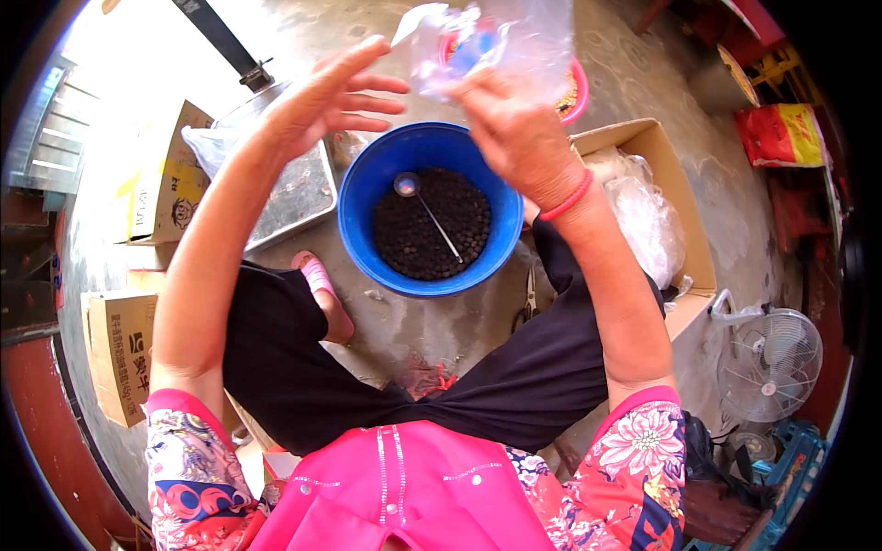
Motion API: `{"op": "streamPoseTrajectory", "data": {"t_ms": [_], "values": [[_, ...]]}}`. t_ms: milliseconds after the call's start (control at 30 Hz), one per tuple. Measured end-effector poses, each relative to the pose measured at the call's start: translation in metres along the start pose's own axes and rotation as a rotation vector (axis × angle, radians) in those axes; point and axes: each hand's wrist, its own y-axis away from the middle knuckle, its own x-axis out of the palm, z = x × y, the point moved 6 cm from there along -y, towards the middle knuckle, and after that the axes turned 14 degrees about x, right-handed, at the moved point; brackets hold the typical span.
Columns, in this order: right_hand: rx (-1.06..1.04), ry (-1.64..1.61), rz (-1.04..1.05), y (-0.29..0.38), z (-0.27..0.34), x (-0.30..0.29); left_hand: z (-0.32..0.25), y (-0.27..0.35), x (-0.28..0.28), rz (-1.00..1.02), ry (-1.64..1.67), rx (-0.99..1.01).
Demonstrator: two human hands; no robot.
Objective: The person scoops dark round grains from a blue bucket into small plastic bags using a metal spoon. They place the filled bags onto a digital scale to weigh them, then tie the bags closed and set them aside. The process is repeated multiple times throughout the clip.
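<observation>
My right hand [517, 134] grips a clear plastic bag [530, 41] above the far right side of a blue bucket [351, 237]. Empty and with its fingers apart, my left hand [337, 100] is raised over the bucket's far left side, facing the bag. Small dark round pieces [413, 241] fill the bottom of the bucket, and a long-handled metal ladle [437, 224] rests on them. Behind the bag, partly hidden, stands a pink basin [582, 89] with yellow grains.
An open cardboard box [692, 248] of plastic bags stands right of the bucket. Scissors [529, 299] lie on the floor by my right leg. To the left are a metal tray [296, 200] and cardboard boxes [124, 351]; an electric fan [770, 365] is at the right.
</observation>
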Motion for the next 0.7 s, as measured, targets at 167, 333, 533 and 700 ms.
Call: {"op": "streamPoseTrajectory", "data": {"t_ms": [167,333,533,700], "values": [[-0.065,-0.075,0.053,0.006,0.018,0.029,0.008,-0.006,-0.001,-0.100,0.104,-0.004],[0.180,0.104,0.322,0.012,-0.001,0.058,0.006,-0.006,-0.031,-0.394,0.249,0.150],[0.509,-0.636,0.484,0.002,-0.004,0.065,0.001,0.004,-0.034,-0.373,0.469,0.119],[0.832,-1.214,0.222,-0.011,-0.031,0.049,-0.009,0.012,-0.035,-0.481,0.241,0.134]]}}
